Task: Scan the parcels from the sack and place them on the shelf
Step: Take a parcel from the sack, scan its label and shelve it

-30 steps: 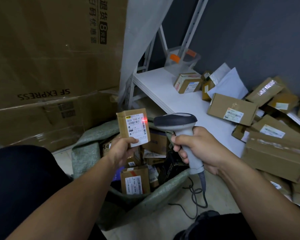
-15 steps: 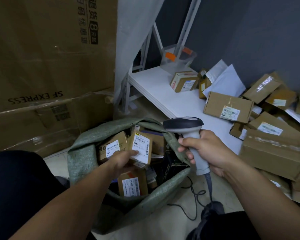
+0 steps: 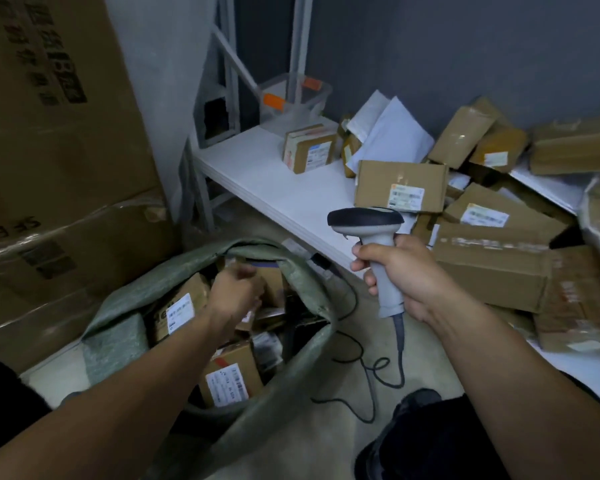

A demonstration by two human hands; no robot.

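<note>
Scanner upright in right hand, fingers wrapped round the grip, held between sack and shelf. Left hand is inside the sack mouth, right among the labelled parcels; it is blurred, so I cannot tell whether it holds one. Other boxes lie piled on the shelf.
</note>
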